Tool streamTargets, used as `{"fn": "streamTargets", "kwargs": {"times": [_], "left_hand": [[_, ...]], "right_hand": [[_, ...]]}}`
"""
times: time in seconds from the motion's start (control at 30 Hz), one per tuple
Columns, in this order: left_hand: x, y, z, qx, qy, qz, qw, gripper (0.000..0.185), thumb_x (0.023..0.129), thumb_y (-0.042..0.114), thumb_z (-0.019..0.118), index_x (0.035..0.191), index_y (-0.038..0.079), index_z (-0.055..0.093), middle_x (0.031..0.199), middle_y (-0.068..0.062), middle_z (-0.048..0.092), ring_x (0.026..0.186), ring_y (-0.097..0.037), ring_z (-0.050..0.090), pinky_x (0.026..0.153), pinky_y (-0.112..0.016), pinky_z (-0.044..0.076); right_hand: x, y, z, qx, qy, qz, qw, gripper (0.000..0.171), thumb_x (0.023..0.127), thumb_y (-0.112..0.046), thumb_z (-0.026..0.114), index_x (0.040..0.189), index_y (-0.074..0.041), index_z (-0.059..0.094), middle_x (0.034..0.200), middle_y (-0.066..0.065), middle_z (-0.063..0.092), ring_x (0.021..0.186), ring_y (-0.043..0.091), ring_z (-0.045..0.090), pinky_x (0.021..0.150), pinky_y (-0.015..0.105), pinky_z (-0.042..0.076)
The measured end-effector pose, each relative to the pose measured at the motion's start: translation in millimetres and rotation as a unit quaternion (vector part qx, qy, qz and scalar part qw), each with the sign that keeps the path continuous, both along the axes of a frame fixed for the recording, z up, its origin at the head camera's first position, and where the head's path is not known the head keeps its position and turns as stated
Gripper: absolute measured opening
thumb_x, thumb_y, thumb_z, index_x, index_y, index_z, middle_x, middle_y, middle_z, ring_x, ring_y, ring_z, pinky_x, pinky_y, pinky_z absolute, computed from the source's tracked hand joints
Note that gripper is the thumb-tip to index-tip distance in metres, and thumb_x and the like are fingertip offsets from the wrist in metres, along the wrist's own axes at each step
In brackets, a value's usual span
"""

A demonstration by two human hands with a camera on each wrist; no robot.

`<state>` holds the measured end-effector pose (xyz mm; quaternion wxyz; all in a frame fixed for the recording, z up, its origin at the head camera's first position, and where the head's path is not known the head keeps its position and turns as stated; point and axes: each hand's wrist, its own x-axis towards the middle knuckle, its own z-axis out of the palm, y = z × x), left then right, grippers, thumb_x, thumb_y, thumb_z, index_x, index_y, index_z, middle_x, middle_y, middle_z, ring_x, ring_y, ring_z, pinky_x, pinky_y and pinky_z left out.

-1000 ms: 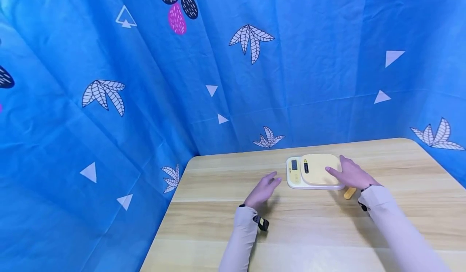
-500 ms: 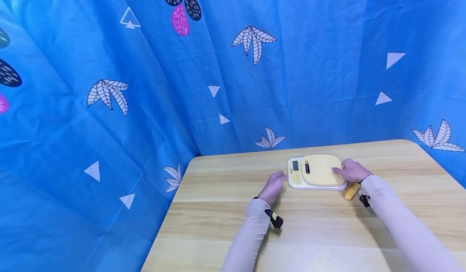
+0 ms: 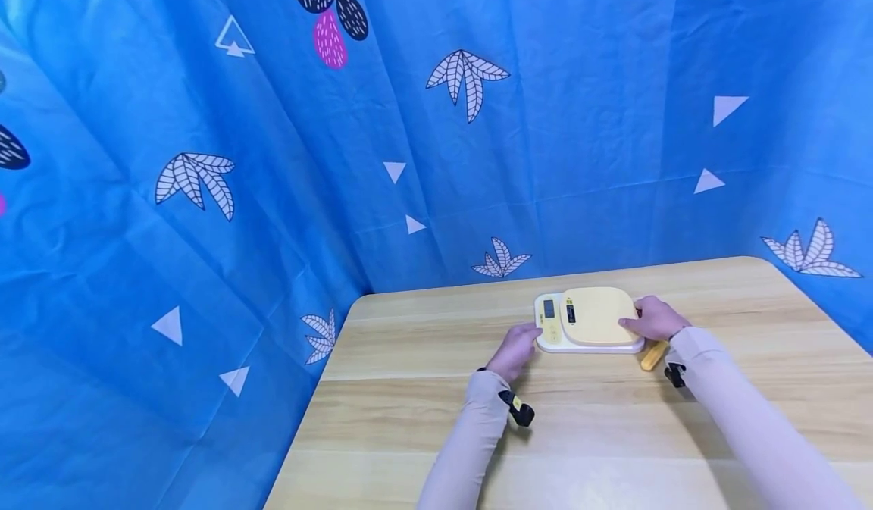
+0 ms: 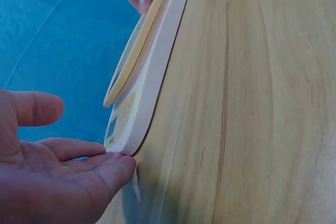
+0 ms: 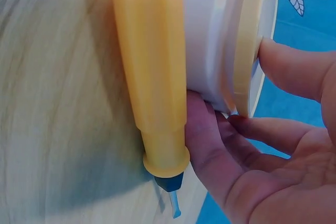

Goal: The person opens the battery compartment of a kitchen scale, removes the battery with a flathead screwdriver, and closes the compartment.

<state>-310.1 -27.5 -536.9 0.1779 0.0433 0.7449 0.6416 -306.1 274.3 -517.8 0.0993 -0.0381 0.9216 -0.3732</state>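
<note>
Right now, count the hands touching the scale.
2. The left hand touches the left end of the scale beside its display; the right hand grips its right edge, next to the yellow tool.

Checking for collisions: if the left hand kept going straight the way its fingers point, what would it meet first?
Most likely the kitchen scale. The left hand points right at its display end, fingertips already at the white base's edge; actual contact isn't certain.

kitchen scale (image 3: 588, 323) — white base, yellow platform (small display at left) | flat on table | far-centre
</note>
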Motion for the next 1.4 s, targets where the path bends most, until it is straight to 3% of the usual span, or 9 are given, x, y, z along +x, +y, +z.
{"fn": "streamTargets", "kwargs": {"times": [0.17, 0.43, 0.53, 0.63, 0.8, 0.97, 1.13, 1.3, 1.4], "left_hand": [[5.9, -2.0, 2.1, -0.017, 0.001, 0.015, 0.9997, 0.040, 0.105, 0.023, 0.051, 0.131, -0.003, 0.065, 0.139, -0.017, 0.063, 0.124, -0.028, 0.054, 0.122, -0.055, 0.038], [25.5, -10.4, 8.7, -0.046, -0.006, 0.025, 0.9986, 0.040, 0.103, 0.026, 0.053, 0.130, 0.000, 0.067, 0.129, -0.012, 0.065, 0.114, -0.023, 0.056, 0.108, -0.045, 0.048], [38.8, -16.3, 11.7, -0.039, -0.005, 0.013, 0.9992, 0.048, 0.104, 0.025, 0.052, 0.140, -0.006, 0.057, 0.139, -0.018, 0.061, 0.126, -0.029, 0.055, 0.116, -0.050, 0.046], [56.7, -21.0, 16.8, -0.033, -0.010, -0.001, 0.9994, 0.058, 0.104, 0.027, 0.053, 0.148, -0.010, 0.045, 0.154, -0.024, 0.050, 0.141, -0.037, 0.047, 0.126, -0.059, 0.035], [83.8, -29.4, 24.2, -0.032, -0.008, -0.043, 0.9985, 0.061, 0.104, 0.033, 0.054, 0.149, -0.008, 0.045, 0.154, -0.022, 0.050, 0.138, -0.040, 0.048, 0.125, -0.059, 0.036], [99.6, -47.5, 22.7, -0.031, -0.006, -0.068, 0.9972, 0.059, 0.106, 0.030, 0.049, 0.149, -0.010, 0.044, 0.153, -0.027, 0.048, 0.142, -0.040, 0.045, 0.121, -0.057, 0.041], [97.7, -64.6, 12.5, 0.008, -0.008, -0.071, 0.9974, 0.046, 0.106, 0.019, 0.046, 0.143, -0.008, 0.052, 0.142, -0.022, 0.059, 0.128, -0.028, 0.055, 0.113, -0.048, 0.049], [79.9, -69.3, 5.7, 0.004, -0.001, -0.042, 0.9991, 0.055, 0.105, 0.017, 0.048, 0.150, -0.013, 0.040, 0.156, -0.028, 0.046, 0.144, -0.042, 0.046, 0.121, -0.059, 0.043], [64.8, -72.0, 4.1, -0.026, 0.011, -0.015, 0.9995, 0.058, 0.104, 0.019, 0.049, 0.150, -0.015, 0.038, 0.159, -0.031, 0.041, 0.146, -0.046, 0.042, 0.121, -0.060, 0.043]], "right_hand": [[-2.0, -3.1, -3.0, 0.004, 0.000, 0.003, 1.000, 0.028, 0.101, -0.024, 0.062, 0.102, 0.004, 0.062, 0.072, 0.004, 0.055, 0.062, 0.015, 0.056, 0.052, 0.024, 0.051], [-0.4, -8.6, -1.2, -0.020, 0.002, 0.031, 0.999, 0.041, 0.102, -0.018, 0.062, 0.127, 0.015, 0.059, 0.077, 0.007, 0.065, 0.065, 0.017, 0.063, 0.053, 0.027, 0.056], [2.2, -13.1, 1.0, -0.023, 0.013, 0.054, 0.998, 0.040, 0.101, -0.016, 0.064, 0.127, 0.015, 0.060, 0.077, 0.006, 0.066, 0.065, 0.017, 0.063, 0.053, 0.026, 0.055], [6.0, -17.6, 4.0, -0.023, 0.022, 0.075, 0.997, 0.040, 0.100, -0.014, 0.065, 0.128, 0.014, 0.060, 0.080, 0.007, 0.066, 0.066, 0.017, 0.063, 0.054, 0.025, 0.054], [10.2, -24.2, 4.6, -0.022, 0.031, 0.106, 0.994, 0.052, 0.100, -0.013, 0.065, 0.140, 0.017, 0.051, 0.107, 0.025, 0.072, 0.065, 0.014, 0.059, 0.054, 0.023, 0.051], [14.3, -30.9, 0.0, -0.022, 0.055, 0.131, 0.990, 0.059, 0.098, -0.013, 0.069, 0.141, 0.020, 0.047, 0.135, 0.039, 0.060, 0.076, 0.015, 0.059, 0.061, 0.020, 0.051], [18.4, -33.0, -2.5, -0.011, 0.070, 0.131, 0.989, 0.063, 0.097, -0.018, 0.071, 0.142, 0.019, 0.047, 0.141, 0.040, 0.055, 0.097, 0.025, 0.063, 0.078, 0.022, 0.053], [26.8, -29.6, 3.4, -0.020, 0.061, 0.133, 0.989, 0.056, 0.099, -0.018, 0.069, 0.139, 0.017, 0.052, 0.128, 0.034, 0.066, 0.106, 0.028, 0.066, 0.084, 0.028, 0.056], [34.5, -27.3, 10.7, -0.014, 0.067, 0.134, 0.989, 0.050, 0.099, -0.019, 0.068, 0.133, 0.017, 0.057, 0.114, 0.024, 0.071, 0.098, 0.023, 0.065, 0.077, 0.025, 0.056]]}}
